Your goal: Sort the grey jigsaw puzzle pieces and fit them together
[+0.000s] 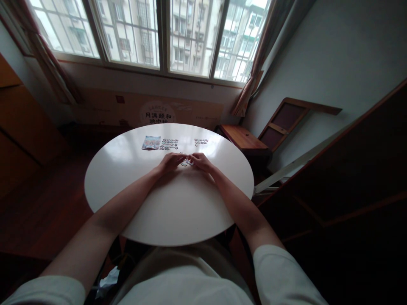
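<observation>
Grip fingers curl inward, the left hand (171, 162) and right hand (200, 161) nearly meeting over a small heap of pieces (186, 163); from my end I cannot tell whether either pinches one. Behind the table (178, 203) I read 月满颐和 on a panel (197, 109), a second line partly cut off by the table's edge; the packet (151, 142) is too small for me to read. The table is round, white and glossy, near a barred window (187, 38). More pieces lie in rows: one group (169, 144) beside the packet, another (201, 142) farther right. Left arm (124, 209) and right arm (240, 201) slant inward.
</observation>
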A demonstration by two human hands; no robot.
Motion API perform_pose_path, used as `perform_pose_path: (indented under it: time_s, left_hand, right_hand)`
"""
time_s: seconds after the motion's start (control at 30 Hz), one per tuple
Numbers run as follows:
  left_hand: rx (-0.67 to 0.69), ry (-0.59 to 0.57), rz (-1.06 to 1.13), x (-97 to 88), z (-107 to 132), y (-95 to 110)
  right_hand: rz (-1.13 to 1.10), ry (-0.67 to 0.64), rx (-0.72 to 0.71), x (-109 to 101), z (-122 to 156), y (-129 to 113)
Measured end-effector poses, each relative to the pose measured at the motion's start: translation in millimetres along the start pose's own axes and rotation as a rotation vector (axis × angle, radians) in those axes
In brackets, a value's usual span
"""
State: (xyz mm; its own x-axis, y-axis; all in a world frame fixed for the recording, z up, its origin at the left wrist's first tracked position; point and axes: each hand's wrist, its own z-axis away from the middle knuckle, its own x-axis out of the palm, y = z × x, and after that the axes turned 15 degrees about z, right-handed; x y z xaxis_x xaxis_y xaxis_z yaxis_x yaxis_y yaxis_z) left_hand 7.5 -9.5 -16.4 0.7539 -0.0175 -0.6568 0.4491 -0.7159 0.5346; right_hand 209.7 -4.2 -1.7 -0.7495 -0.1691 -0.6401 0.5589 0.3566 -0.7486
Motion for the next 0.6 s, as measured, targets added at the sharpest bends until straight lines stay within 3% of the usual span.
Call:
perform_pose_path:
  time_s: [0.27,0.6]
  left_hand:
    - [0.168,0.044,-0.090,0.5,2.4,-1.2]
    - [-0.046,0.077,-0.081,-1.9,1.7,6.4]
  right_hand:
    - [-0.094,-0.008,-0.003,-3.2,3.6,-5.5]
    - [-0.203,0.011,0.038,-4.7,2.0,-0.7]
